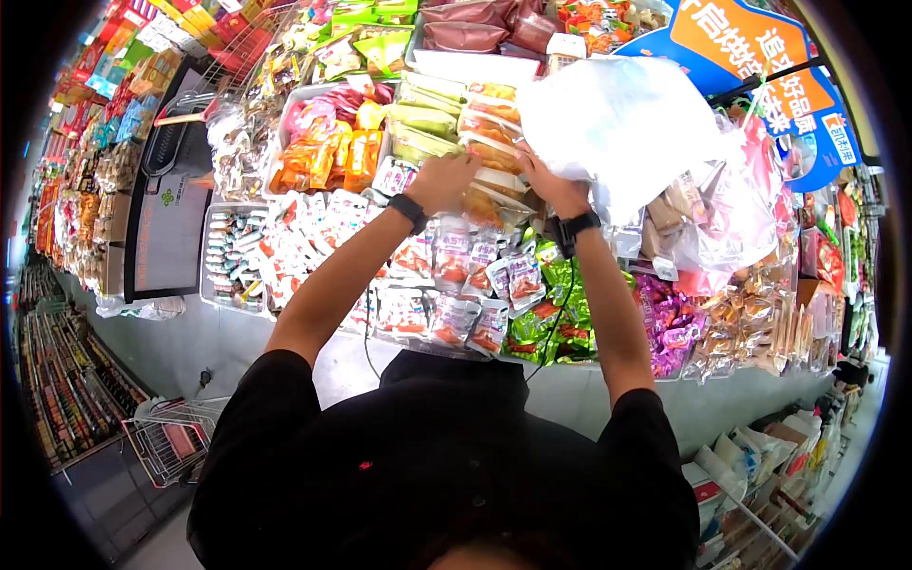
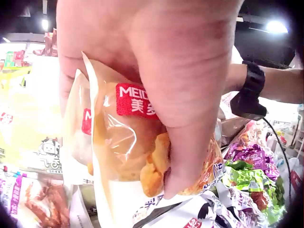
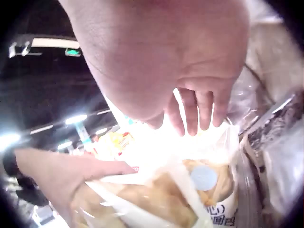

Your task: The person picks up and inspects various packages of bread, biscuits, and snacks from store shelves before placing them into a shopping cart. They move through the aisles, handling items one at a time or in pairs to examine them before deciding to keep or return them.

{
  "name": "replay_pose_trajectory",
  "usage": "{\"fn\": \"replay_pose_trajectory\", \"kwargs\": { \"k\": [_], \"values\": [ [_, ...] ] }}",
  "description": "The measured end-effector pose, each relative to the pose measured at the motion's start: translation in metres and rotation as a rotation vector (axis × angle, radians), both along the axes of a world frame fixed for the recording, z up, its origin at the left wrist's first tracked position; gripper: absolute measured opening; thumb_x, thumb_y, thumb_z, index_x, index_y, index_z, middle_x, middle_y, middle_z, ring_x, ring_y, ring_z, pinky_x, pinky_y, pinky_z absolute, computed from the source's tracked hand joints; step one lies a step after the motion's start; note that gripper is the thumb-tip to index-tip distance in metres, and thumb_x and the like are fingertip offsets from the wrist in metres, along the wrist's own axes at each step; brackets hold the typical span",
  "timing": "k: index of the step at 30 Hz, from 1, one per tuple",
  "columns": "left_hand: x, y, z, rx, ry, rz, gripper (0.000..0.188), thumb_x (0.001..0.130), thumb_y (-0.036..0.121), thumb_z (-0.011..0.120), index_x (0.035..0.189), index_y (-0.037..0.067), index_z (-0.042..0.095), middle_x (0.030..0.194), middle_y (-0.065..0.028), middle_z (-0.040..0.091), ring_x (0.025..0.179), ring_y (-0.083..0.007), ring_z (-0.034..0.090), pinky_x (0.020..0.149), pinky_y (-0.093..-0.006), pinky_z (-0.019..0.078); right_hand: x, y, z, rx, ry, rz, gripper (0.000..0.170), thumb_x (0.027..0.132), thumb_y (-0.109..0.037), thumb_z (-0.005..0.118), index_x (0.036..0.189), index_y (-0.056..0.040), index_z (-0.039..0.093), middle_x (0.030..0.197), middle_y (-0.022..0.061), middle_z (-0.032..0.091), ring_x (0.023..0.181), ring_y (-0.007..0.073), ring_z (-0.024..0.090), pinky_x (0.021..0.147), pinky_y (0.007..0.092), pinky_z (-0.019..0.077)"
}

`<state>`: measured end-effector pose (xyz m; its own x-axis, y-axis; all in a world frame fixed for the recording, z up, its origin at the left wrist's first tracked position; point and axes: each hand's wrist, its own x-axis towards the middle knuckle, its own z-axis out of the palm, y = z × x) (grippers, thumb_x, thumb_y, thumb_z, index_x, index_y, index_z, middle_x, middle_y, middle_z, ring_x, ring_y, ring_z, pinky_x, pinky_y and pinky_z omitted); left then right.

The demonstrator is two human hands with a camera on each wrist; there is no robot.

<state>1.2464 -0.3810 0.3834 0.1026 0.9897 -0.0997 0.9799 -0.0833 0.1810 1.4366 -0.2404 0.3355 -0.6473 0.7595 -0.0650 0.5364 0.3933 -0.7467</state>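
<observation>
My left hand (image 1: 445,182) grips clear-fronted snack packets (image 2: 124,159) with a red label and golden-brown food inside. In the left wrist view its thumb lies over the front of the nearest packet, and the other fingers are hidden behind. My right hand (image 1: 559,190) is at the right side of the same row of packets, its fingers (image 3: 205,111) fairly straight and reaching down behind them in the right wrist view. More packets of this kind (image 1: 492,112) stand in a row beyond my hands. Green packets (image 1: 418,128) lie just left of that row.
A large white plastic bag (image 1: 622,128) bulges beside my right hand. Orange packets (image 1: 328,157) fill a bin on the left; white-and-red packets (image 1: 404,309) and green packets (image 1: 551,304) lie nearer my body. A blue-orange sign (image 1: 760,66) stands back right, and a shopping cart (image 1: 176,437) is behind left.
</observation>
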Motion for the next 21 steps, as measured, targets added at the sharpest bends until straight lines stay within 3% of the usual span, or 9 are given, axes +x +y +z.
{"fn": "replay_pose_trajectory", "kwargs": {
  "k": [2,3,6,7,10,12,18,20,21],
  "values": [
    [0.004,0.007,-0.010,0.040,0.011,-0.017,0.080,0.058,0.029,0.082,0.123,0.003,0.042,0.106,-0.0168,0.059,0.093,-0.0337,0.062,0.074,-0.0417,0.0533,0.005,-0.013,0.027,0.120,-0.103,0.146,0.048,0.092,-0.045,0.052,0.129,-0.0139,0.053,0.132,0.0145,0.048,0.125,0.0287,0.044,0.104,0.0389,0.0357],
    [0.005,0.012,-0.012,0.033,0.016,-0.018,0.080,0.058,0.029,0.082,0.123,0.003,0.042,0.106,-0.0168,0.059,0.093,-0.0337,0.062,0.074,-0.0417,0.0533,0.007,-0.049,0.096,0.253,-0.295,0.251,0.054,0.090,-0.037,0.058,0.135,-0.0103,0.045,0.139,0.0127,0.041,0.128,0.0276,0.040,0.106,0.0350,0.0344],
    [0.016,0.014,-0.014,0.193,-0.034,-0.072,0.076,0.060,0.030,0.081,0.122,0.004,0.043,0.106,-0.0165,0.058,0.095,-0.0330,0.061,0.076,-0.0408,0.0527,0.019,-0.043,0.000,0.445,-0.009,0.353,0.071,0.084,-0.025,0.067,0.142,-0.0075,0.031,0.145,0.0110,0.030,0.130,0.0267,0.036,0.107,0.0312,0.0327],
    [0.020,0.015,-0.006,0.162,-0.026,-0.058,0.074,0.061,0.030,0.080,0.121,0.004,0.044,0.107,-0.0159,0.058,0.097,-0.0327,0.061,0.077,-0.0407,0.0524,0.028,-0.048,0.025,0.274,-0.091,0.400,0.084,0.077,-0.017,0.072,0.144,-0.0058,0.023,0.145,0.0117,0.025,0.129,0.0296,0.037,0.106,0.0321,0.0338],
    [0.022,0.013,-0.017,0.124,0.024,-0.041,0.074,0.063,0.030,0.080,0.122,0.005,0.043,0.115,-0.0149,0.055,0.106,-0.0328,0.057,0.084,-0.0413,0.0500,0.017,-0.043,-0.003,0.138,-0.158,0.363,0.079,0.075,-0.013,0.073,0.140,-0.0050,0.027,0.140,0.0130,0.029,0.126,0.0314,0.039,0.104,0.0328,0.0367],
    [0.019,0.006,-0.027,0.274,-0.049,-0.042,0.080,0.062,0.030,0.082,0.126,0.005,0.041,0.125,-0.0138,0.051,0.115,-0.0324,0.052,0.092,-0.0418,0.0465,0.005,-0.044,-0.011,0.062,-0.184,0.359,0.077,0.075,-0.012,0.073,0.138,-0.0046,0.029,0.137,0.0136,0.031,0.125,0.0323,0.040,0.102,0.0331,0.0382],
    [0.019,0.000,-0.013,0.178,-0.084,0.042,0.082,0.063,0.026,0.082,0.130,0.009,0.038,0.127,-0.0118,0.050,0.116,-0.0322,0.051,0.094,-0.0422,0.0445,0.001,-0.043,-0.005,0.413,-0.200,0.374,0.073,0.074,-0.012,0.073,0.135,-0.0046,0.035,0.129,0.0122,0.038,0.123,0.0314,0.041,0.102,0.0347,0.0384],
    [0.019,-0.002,-0.006,0.174,-0.130,0.090,0.082,0.063,0.024,0.082,0.131,0.010,0.038,0.127,-0.0118,0.049,0.115,-0.0326,0.052,0.093,-0.0423,0.0447,-0.005,-0.038,0.001,0.802,-0.238,0.408,0.072,0.071,-0.012,0.074,0.133,-0.0051,0.038,0.127,0.0109,0.040,0.124,0.0303,0.040,0.103,0.0344,0.0375],
    [0.019,-0.006,-0.003,0.161,-0.123,0.080,0.082,0.062,0.022,0.081,0.131,0.009,0.038,0.127,-0.0119,0.049,0.113,-0.0332,0.053,0.092,-0.0425,0.0450,-0.006,-0.040,0.000,0.801,-0.234,0.415,0.072,0.071,-0.012,0.074,0.133,-0.0051,0.038,0.127,0.0109,0.040,0.124,0.0303,0.040,0.103,0.0344,0.0375]
  ]
}}
